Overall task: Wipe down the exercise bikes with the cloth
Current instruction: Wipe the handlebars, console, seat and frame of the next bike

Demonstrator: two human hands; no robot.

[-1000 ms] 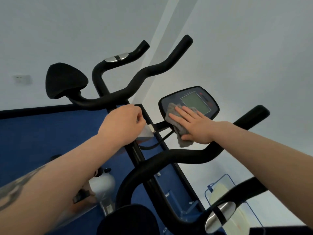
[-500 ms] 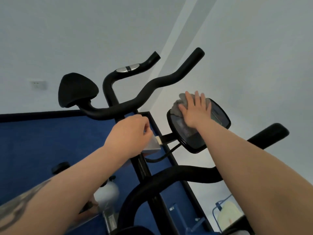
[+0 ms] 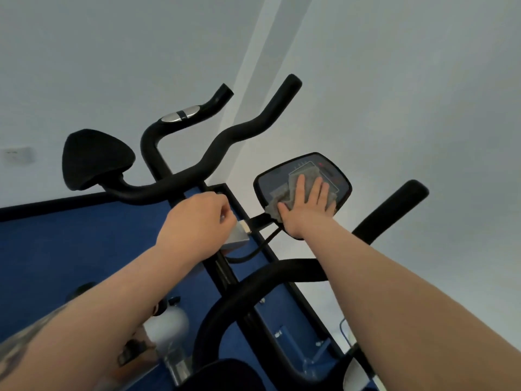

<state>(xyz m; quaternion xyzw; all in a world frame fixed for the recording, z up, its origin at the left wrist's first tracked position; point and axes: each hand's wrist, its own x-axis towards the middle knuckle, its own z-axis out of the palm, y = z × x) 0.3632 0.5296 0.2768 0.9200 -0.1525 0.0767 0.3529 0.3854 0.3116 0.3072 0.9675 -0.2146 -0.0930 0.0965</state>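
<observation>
We have the cloth (image 3: 284,190) spread on the console (image 3: 303,182) of the exercise bike (image 3: 225,277), our right hand (image 3: 306,204) flat on it — fingers straight, pressing the fabric against the screen. Just left of the console, our left hand (image 3: 194,221) curls round the stem top, steadying the frame. We judge the console about half wiped; the handlebars (image 3: 214,153) beyond it, and the bars below it, look untouched — most of the job remains.
</observation>
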